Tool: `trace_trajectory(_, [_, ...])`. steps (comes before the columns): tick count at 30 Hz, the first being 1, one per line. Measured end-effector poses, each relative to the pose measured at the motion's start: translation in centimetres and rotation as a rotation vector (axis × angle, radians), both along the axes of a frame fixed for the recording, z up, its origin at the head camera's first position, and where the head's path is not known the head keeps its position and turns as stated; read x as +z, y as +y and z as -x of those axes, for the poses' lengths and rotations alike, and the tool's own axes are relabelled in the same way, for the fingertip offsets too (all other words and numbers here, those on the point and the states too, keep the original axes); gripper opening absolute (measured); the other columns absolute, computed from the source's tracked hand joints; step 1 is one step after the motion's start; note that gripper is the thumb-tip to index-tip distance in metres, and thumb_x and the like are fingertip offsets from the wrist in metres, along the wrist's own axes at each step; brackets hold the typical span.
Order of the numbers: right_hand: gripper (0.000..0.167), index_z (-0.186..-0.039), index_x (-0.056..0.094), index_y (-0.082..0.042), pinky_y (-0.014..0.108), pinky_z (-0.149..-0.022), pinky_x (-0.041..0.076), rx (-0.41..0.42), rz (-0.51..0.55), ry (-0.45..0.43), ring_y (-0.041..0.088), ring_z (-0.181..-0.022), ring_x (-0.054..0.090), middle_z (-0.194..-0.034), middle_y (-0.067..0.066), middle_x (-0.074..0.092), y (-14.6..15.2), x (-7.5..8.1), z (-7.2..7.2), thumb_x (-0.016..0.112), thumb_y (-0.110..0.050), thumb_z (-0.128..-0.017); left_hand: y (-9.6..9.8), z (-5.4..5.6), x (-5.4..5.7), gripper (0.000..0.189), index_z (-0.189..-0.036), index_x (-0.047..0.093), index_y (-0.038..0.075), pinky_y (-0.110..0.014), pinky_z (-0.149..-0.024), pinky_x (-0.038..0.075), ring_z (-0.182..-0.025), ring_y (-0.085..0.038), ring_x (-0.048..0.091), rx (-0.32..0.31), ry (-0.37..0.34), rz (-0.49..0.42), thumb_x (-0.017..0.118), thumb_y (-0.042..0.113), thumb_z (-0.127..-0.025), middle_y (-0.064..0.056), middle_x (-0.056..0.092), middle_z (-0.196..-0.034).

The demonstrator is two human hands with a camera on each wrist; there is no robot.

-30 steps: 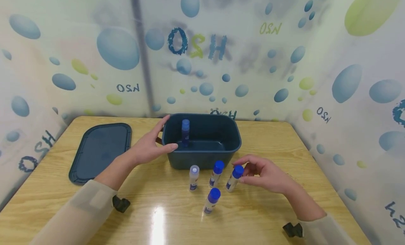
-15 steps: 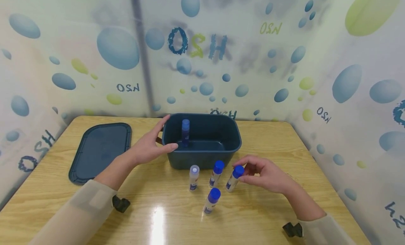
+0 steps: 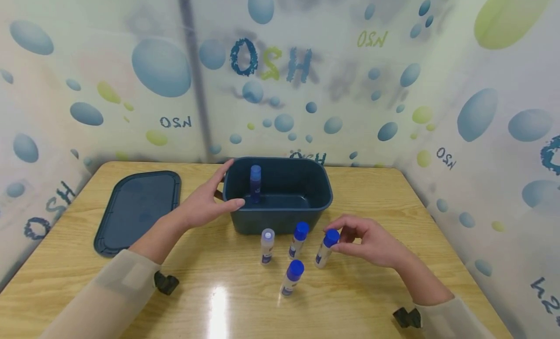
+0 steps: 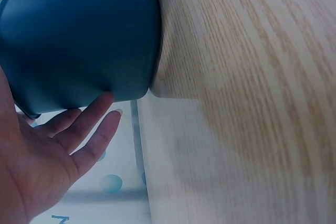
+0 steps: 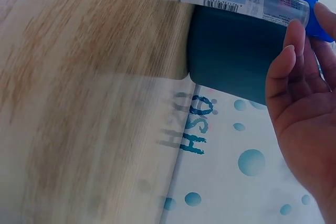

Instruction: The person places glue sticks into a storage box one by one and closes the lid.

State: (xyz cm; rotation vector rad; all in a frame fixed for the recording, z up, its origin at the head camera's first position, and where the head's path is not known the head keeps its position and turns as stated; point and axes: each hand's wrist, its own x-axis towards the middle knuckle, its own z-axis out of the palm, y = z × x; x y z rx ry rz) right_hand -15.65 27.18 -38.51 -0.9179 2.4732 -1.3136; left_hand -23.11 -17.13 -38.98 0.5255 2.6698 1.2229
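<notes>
**Loading tubes into a bin: pinch the cap, lift before you reach**

So my right hand had the blue cap of the rightmost tube pinched between thumb and fingertips. That tube was on the near side of the bin, toward its right end. Couldn't tell if its base was off the table or just resting there. I reckoned a cap pinch suited a deep bin, but only with the cap on tight, so a straight lift with no twisting seemed the safer bet.

My left hand wasn't clenched: fingers spread loosely at the left end of the bin, thumb over the near rim. Light steadying was plenty, imo.

The middle tube stood just left of mine, with the clear-capped tube further left and the near tube closer to me. Going up first looked smart, since dragging sideways could've knocked the middle one. Another tube stood inside the bin, at the left, so I figured the right part was the easier drop spot. The lid lay flat, left of the bin.
</notes>
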Motion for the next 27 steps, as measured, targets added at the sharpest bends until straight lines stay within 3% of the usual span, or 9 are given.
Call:
trace_trajectory(6, [0.030,-0.131,0.074,-0.008,0.028,-0.073,0.058,-0.009,-0.012,0.007,0.017,-0.086,0.067,-0.108,0.002,0.074,0.4,0.6,-0.4,0.078,-0.008,-0.102,0.0,0.0,0.0,0.106,-0.177,0.000,0.042,-0.055,-0.097,0.061,-0.134,-0.043,0.063,-0.002,0.002,0.001,0.071,0.062,-0.102,-0.017,0.018,-0.183])
trace_trajectory(14, [0.034,-0.131,0.074,-0.016,0.027,-0.071,0.059,0.017,0.019,0.084,0.015,-0.086,0.067,-0.108,0.000,0.073,0.7,2.0,-0.9,0.079,-0.003,-0.100,0.0,0.0,0.0,0.106,-0.177,-0.001,0.042,-0.054,-0.096,0.061,-0.133,-0.042,0.064,-0.004,0.001,0.000,0.071,0.061,-0.102,-0.018,0.019,-0.182])
trace_trajectory(22, [0.041,-0.133,0.073,-0.015,0.027,-0.069,0.058,0.049,0.049,0.186,0.013,-0.083,0.065,-0.108,-0.002,0.072,0.6,4.1,-1.2,0.079,0.003,-0.097,0.0,-0.1,0.1,0.106,-0.177,-0.001,0.041,-0.053,-0.096,0.061,-0.133,-0.042,0.064,-0.007,0.002,-0.003,0.071,0.061,-0.102,-0.018,0.019,-0.183])
trace_trajectory(27, [0.046,-0.133,0.072,-0.008,0.026,-0.067,0.057,0.090,0.100,0.269,0.012,-0.082,0.064,-0.110,-0.002,0.072,0.5,5.7,-1.1,0.078,0.013,-0.092,0.0,-0.1,0.1,0.105,-0.177,-0.001,0.042,-0.053,-0.095,0.061,-0.133,-0.042,0.064,-0.007,0.005,0.002,0.071,0.061,-0.102,-0.018,0.017,-0.183])
